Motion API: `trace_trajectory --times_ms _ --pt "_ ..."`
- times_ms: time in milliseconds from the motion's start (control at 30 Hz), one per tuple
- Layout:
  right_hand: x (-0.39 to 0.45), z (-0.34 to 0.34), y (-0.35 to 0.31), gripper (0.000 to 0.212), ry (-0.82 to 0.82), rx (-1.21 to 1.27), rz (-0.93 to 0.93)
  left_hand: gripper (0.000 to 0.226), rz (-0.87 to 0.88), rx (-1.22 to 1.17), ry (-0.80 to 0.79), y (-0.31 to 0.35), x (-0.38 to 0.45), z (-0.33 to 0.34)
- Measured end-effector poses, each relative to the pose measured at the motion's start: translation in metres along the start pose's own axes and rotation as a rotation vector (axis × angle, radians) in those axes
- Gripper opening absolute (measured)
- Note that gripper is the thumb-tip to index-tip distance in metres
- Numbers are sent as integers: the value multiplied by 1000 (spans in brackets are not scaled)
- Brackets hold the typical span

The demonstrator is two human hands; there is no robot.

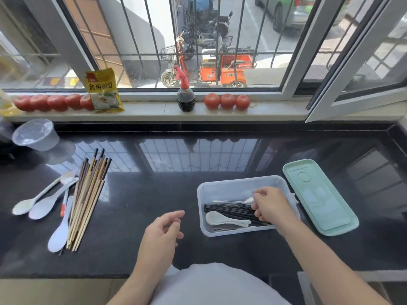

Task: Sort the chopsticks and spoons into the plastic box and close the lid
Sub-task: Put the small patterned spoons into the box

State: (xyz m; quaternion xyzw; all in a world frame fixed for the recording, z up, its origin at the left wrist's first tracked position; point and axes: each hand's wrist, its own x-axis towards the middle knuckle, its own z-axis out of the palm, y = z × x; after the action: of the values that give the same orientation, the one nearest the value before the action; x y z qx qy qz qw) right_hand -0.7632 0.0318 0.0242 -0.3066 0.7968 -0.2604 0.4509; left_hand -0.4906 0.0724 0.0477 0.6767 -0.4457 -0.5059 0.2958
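At the far left of the frame, on the black countertop [154, 194], four white plastic spoons [41, 203] lie fanned beside a loose bundle of wooden chopsticks [88, 201], the sticks touching one another with their dark tips toward the window; a clear round tub [35, 134] stands in the upper left behind them. These pieces look light and stiff, and the smooth sticks would likely roll or fan apart if taken singly, so a grasp round the middle of the bundle seems safest, and each spoon is best lifted by its handle. At lower centre the left hand [163, 232] hovers over the counter with fingers loosely curled and holding nothing. To its right sits the clear plastic box [220, 186], thin-walled and probably easy to shove, already holding black chopsticks [229, 211], a white spoon [222, 219] and some metal cutlery. The right hand [269, 204] is down inside the box, its fingers curled over the black chopsticks and a pale spoon handle; whether it pinches them I cannot tell. Just beside the box, at the right, the pale green lid [319, 197] lies flat, off the box.
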Motion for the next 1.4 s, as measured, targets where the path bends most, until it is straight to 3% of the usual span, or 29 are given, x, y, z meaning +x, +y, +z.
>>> trace_trajectory --times_ms 167,300,600,700,833,900,1000,1167,1400 --pt "-58 56 -37 20 -263 2 -239 29 -94 -42 -54 0 -8 -13" --pt "-72 125 -51 22 -475 -78 -328 30 -172 -64 0 -17 -9 -59" --pt "-102 264 -54 20 -695 -359 -321 24 -377 19 75 -102 11 -217" --pt "-104 310 -56 18 -693 -474 -270 23 -389 39 26 -137 47 -264" --pt "-99 395 -71 20 -541 -633 -240 25 -361 89 -74 -167 98 -336" --pt "-99 439 -79 23 -455 -775 -313 27 -349 136 -140 -172 115 -374" --pt "-95 482 -92 27 -320 -1078 -579 23 -362 227 -201 -179 134 -427" --pt "-64 483 -126 71 -248 -1409 -803 23 -337 259 -204 -184 159 -478" --pt "-33 478 -145 71 -253 -1595 -902 22 -291 132 -201 -185 153 -483"
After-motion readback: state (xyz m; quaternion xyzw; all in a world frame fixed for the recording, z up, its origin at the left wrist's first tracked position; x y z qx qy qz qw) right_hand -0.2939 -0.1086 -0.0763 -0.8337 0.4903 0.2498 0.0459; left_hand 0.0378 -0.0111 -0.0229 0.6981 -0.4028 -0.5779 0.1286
